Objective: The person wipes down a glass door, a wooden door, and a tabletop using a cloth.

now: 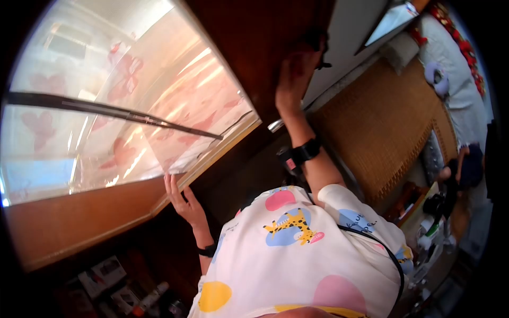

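At the far left, a dark bar [114, 110] slants across a glossy, pink-patterned sheet [124, 151], its right end close to the wooden rim [220, 152]. The sheet fills the framed space behind that rim, and the bar lies in front of it; whether it presses the sheet down I cannot tell. A brown panel [79, 230] runs along the lower edge, and below it, in shadow, are small boxes [106, 271].

Next comes the left hand [186, 205], its fingers long and slightly parted, resting at the rim near the sheet's lower right corner. The grip is loose, with no visible clenching; the fingers' placement on the edge suggests that they steady the rim or brace the arm.

To the right, beyond the rim's upper right corner, rises a dark wooden panel [249, 37]. The right hand [290, 87] is raised against its right edge, perhaps for support. Its fingers blend into shadow, so I cannot tell whether they grasp anything or merely touch the wood. A dark watch [306, 152] circles that wrist.

Farther right, a woven mat [376, 116] lies flat, with a pale purple cushion [437, 78] beyond its far right edge.
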`<state>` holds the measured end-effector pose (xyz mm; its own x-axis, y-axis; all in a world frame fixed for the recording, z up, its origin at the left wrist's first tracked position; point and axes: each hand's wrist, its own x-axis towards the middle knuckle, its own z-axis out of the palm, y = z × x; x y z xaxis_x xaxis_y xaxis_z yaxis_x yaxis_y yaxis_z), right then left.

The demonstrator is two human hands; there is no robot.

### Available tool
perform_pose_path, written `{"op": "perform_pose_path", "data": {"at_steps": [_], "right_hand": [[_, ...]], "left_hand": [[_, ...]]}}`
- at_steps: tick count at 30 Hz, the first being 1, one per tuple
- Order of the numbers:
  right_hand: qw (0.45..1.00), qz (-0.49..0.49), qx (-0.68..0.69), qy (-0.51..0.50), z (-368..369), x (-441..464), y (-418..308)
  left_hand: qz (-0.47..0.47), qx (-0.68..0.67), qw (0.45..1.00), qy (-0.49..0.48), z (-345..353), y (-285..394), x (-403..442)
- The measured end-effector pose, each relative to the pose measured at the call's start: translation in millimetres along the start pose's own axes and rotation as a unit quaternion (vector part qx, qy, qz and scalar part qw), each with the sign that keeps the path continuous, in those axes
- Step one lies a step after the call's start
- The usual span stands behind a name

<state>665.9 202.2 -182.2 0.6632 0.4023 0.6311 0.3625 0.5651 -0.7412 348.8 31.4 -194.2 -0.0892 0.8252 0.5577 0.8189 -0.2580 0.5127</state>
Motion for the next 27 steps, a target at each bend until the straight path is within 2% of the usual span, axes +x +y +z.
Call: {"op": "perform_pose_path", "data": {"at_steps": [1,3,4,7,9,11,13,14,15,19,23,25,26,27], "right_hand": [[0.999,0.007,-0.007,0.033,6.0,8.0,0.3],[0.998,-0.014,-0.049,0.032,15.3,23.8,-24.8],[0.999,-0.003,-0.034,0.016,16.4,14.5,-23.8],[0.991,-0.060,-0.097,-0.069,28.1,-26.6,-23.7],[0.992,-0.083,-0.068,-0.073,26.3,-65.5,-18.1],[0.994,-0.001,-0.065,-0.085,17.8,-108.9,2.2],[0.981,0.155,-0.036,-0.109,4.4,-131.7,-1.7],[0.979,0.171,-0.031,-0.110,8.6,-138.9,-15.8],[0.977,0.186,-0.024,-0.104,19.0,-147.2,-29.7],[0.985,0.075,-0.045,-0.147,35.2,-148.3,-63.3],[0.985,0.027,-0.030,-0.168,14.8,-138.1,-37.5],[0.987,0.101,-0.032,-0.123,4.8,-130.9,-13.0],[0.979,0.189,-0.012,-0.076,3.8,-128.7,-6.0],[0.979,0.190,-0.013,-0.078,4.1,-127.0,-12.1]], "left_hand": [[0.004,-0.002,1.000,-0.001,2.7,-1.4,3.1],[0.019,0.010,1.000,-0.005,2.4,1.9,7.8],[0.024,0.015,1.000,-0.003,1.9,-1.2,8.1],[0.023,0.025,0.999,0.008,1.4,-7.4,9.5],[0.022,0.036,0.999,0.014,0.2,-12.9,5.1],[0.010,0.051,0.999,0.008,-8.0,-17.5,0.1],[-0.013,0.051,0.999,0.001,-6.4,-10.6,-4.2],[-0.024,0.056,0.998,0.001,-7.9,-14.1,-8.9],[-0.027,0.061,0.998,0.000,-10.1,-20.6,-10.5],[-0.053,0.034,0.998,-0.009,-11.4,-28.6,-17.9],[-0.049,0.039,0.998,-0.028,-10.9,-31.0,-18.9],[-0.051,0.039,0.998,-0.024,-9.6,-31.3,-20.4],[-0.060,0.032,0.997,-0.024,-8.8,-29.6,-20.3],[-0.063,0.033,0.997,-0.024,-7.4,-28.1,-22.2]]}}
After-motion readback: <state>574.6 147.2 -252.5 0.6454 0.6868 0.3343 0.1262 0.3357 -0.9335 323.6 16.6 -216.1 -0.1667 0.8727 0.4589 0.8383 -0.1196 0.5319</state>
